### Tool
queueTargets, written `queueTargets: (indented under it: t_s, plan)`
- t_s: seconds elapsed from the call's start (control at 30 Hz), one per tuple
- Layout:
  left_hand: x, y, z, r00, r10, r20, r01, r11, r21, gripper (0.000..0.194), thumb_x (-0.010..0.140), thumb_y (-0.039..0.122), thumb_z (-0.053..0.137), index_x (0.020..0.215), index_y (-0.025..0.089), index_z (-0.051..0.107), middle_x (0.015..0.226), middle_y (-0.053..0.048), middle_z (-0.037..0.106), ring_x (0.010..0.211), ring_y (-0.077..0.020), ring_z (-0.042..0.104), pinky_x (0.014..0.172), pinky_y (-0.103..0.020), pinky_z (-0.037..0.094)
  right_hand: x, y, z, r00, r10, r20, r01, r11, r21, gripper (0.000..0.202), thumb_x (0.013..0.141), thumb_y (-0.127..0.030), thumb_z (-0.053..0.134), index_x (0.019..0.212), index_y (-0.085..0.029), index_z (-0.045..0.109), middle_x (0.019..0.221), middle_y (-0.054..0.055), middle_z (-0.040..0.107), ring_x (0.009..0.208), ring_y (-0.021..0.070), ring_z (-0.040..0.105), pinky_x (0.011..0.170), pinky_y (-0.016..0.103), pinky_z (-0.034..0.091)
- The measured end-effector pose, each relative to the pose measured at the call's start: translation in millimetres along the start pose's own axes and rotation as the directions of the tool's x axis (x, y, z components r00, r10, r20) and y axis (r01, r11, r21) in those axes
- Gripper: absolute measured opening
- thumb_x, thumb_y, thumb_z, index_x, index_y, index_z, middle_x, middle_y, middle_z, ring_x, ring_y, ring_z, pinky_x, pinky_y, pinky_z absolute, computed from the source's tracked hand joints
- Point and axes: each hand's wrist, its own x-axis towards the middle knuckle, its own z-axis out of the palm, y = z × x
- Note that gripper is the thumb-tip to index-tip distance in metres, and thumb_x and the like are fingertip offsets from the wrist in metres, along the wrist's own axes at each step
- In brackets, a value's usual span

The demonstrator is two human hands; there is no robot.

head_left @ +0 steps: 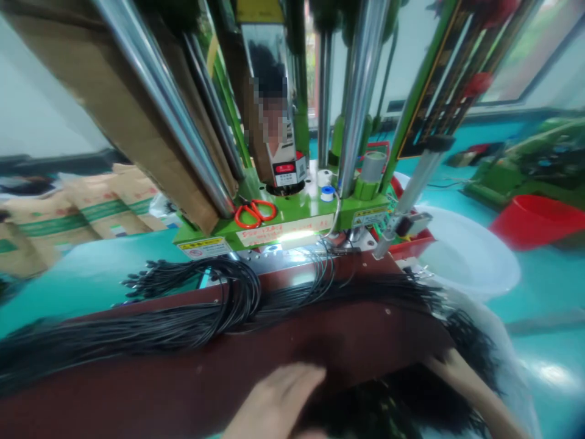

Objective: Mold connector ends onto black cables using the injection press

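Brown sacks (98, 210) stand at left, a red bucket (539, 221) at right.

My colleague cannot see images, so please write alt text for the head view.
A person's left hand and right hand are near the front edge of a brown table bearing long black cords. Behind stands a green machine with orange-handled scissors on it.

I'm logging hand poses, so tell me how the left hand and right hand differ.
The left hand is near the bottom centre of the view; the right hand is by the brown tabletop's right end. The left hand's fingers show; the right hand's are hard to make out. Both are bare.
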Motion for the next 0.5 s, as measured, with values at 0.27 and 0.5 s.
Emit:
queueTargets:
  t_s: [0.27, 0.5]
  plan:
    - [178.6, 28.1, 39.9, 0.982, 0.018, -0.188, 0.072, 0.886, 0.458, 0.075, 0.069, 0.043, 0.063, 0.124, -0.001, 0.038, 0.113, -0.024, 0.053, 0.104, -0.0324, 0.050, 0.085, -0.043, 0.041, -23.3, -5.2, -10.4, 0.988, -0.145, 0.053, 0.153, 0.971, -0.183, 0.053, 0.071, -0.029, 0.047, 0.119, -0.007, 0.046, 0.119, 0.017, 0.054, 0.111, 0.0274, 0.048, 0.097, 0.041, 0.035]
    - [195.3, 20.9, 20.3, 1.000, -0.008, 0.019, 0.000, 0.928, 0.372, 0.034, 0.072, 0.045, 0.059, 0.085, 0.013, 0.058, 0.084, -0.008, 0.061, 0.078, -0.0242, 0.059, 0.072, -0.037, 0.043, -47.4, 1.9, -23.0, 0.986, -0.140, 0.086, 0.160, 0.944, -0.289, 0.063, 0.072, -0.026, 0.046, 0.129, -0.004, 0.035, 0.132, 0.019, 0.041, 0.121, 0.0270, 0.038, 0.102, 0.044, 0.029]
